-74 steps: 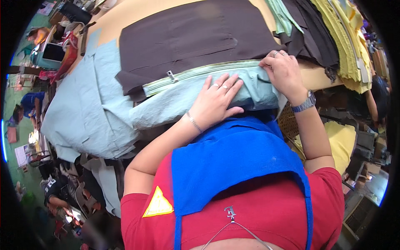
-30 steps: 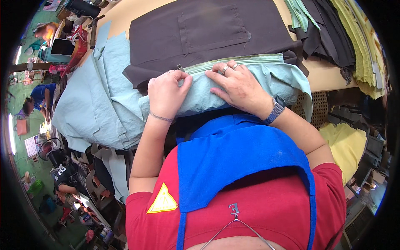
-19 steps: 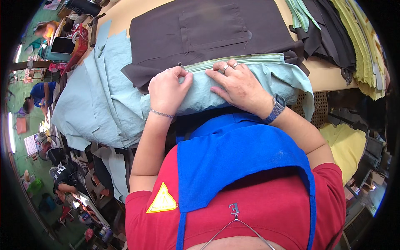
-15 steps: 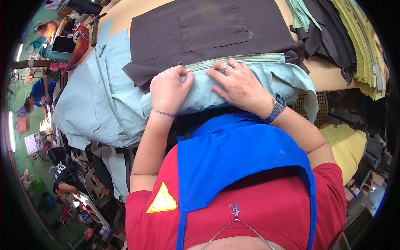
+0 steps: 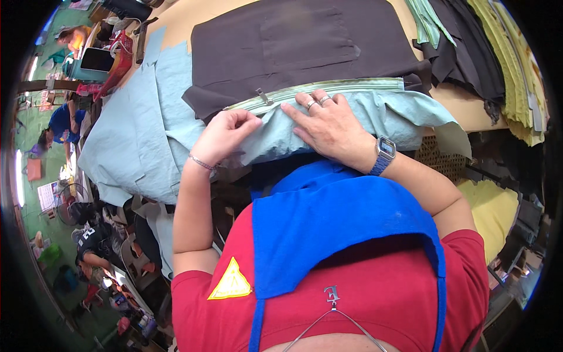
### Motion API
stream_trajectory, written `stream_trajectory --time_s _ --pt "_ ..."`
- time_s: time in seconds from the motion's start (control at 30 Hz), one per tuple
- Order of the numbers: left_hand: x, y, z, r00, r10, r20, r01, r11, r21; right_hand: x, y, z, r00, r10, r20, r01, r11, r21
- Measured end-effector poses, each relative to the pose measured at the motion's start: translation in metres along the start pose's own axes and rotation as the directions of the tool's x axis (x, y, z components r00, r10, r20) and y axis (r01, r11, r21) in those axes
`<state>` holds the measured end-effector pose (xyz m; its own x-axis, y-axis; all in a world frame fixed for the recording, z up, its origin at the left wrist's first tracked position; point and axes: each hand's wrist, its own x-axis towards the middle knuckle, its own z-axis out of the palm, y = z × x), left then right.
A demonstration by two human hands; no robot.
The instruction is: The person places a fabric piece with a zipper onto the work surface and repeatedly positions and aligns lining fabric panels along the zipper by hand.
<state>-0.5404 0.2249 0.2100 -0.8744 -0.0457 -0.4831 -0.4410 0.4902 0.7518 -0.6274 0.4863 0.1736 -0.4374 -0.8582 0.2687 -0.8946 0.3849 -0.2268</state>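
My left hand (image 5: 223,136) pinches the edge of a light blue fabric (image 5: 126,141) between thumb and fingertips. Palm down, my right hand (image 5: 335,128) rests on the same fabric with its fingers stretched out. Just beyond both hands runs a green striped strip (image 5: 358,85), along the seam between the light blue fabric and a dark fabric panel (image 5: 231,53). A small metal piece (image 5: 264,97), which looks like a zipper pull, sits on the strip between my hands. The dark panel lies on the table, with a square patch sewn on it.
Dark fabric pieces (image 5: 472,56) and yellow fabric pieces (image 5: 516,64) hang over the right side of the tan table (image 5: 170,26). A red basket (image 5: 122,56) stands at the far left. Yellow cloth (image 5: 489,214) lies lower right. Other people (image 5: 91,249) sit at the left.
My left hand has moved left and slightly nearer along the fabric edge, uncovering more of the striped strip and the metal piece. My right hand has shifted little.
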Motion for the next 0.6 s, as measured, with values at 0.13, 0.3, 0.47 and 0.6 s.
stream_trajectory --time_s 0.13,0.3,0.47,0.6 --pt "0.008 -0.005 -0.002 0.947 0.107 0.302 0.021 0.92 -0.392 0.0 0.0 -0.001 0.999 -0.003 -0.034 0.003 1.0 0.005" --pt "0.007 -0.006 0.019 0.887 -0.058 0.459 0.362 0.703 -0.612 0.0 0.001 -0.003 1.0 -0.005 -0.029 0.005 1.0 0.006" --pt "-0.004 0.01 0.013 0.953 -0.061 0.296 0.21 0.84 -0.501 -0.001 0.003 -0.002 0.999 0.003 -0.042 -0.001 0.999 0.034" --pt "-0.009 0.011 0.001 0.995 -0.027 0.093 0.048 0.972 -0.231 0.0 0.003 -0.001 0.999 -0.002 -0.035 0.003 1.0 0.026"
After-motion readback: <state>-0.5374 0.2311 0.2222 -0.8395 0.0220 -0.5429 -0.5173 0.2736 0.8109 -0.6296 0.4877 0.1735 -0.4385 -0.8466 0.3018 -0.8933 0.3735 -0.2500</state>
